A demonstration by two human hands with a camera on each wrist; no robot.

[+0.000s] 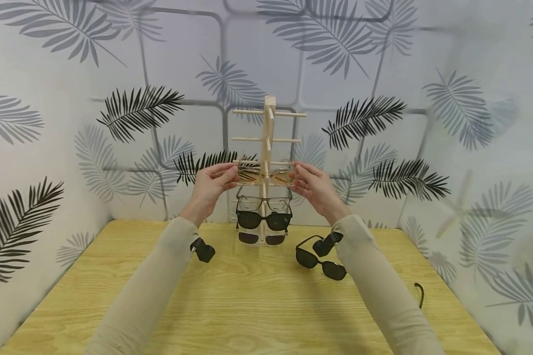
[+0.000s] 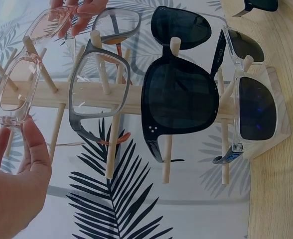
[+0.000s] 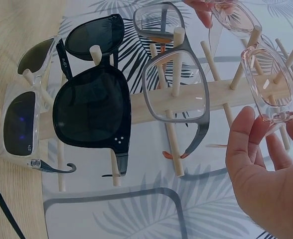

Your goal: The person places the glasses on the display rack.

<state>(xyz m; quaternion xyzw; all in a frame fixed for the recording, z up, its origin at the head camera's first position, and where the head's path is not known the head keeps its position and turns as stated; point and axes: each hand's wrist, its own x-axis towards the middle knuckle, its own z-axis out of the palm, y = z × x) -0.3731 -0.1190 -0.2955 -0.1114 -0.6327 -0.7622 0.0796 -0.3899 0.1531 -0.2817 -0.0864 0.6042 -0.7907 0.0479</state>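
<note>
A pair of clear pinkish glasses (image 1: 281, 176) is held at both ends, in front of the middle pegs of a wooden eyewear stand (image 1: 270, 102). My left hand (image 1: 209, 191) pinches one end of the frame between thumb and fingers. At the opposite end, my right hand (image 1: 316, 190) grips the hinge area the same way. Just below on the stand hang grey-framed glasses (image 2: 75, 94), then black sunglasses (image 2: 181, 97), and lowest a clear-framed pair with dark lenses (image 2: 256, 108). In the right wrist view the clear glasses (image 3: 272, 84) overlap the pegs.
Another pair of black sunglasses (image 1: 320, 264) lies on the wooden table (image 1: 231, 305), under my right wrist. A dark curved temple tip (image 1: 419, 295) shows beside the right sleeve. Bare pegs (image 1: 288, 114) stick out near the stand's top. A leaf-patterned wall covering (image 1: 186, 59) stands behind.
</note>
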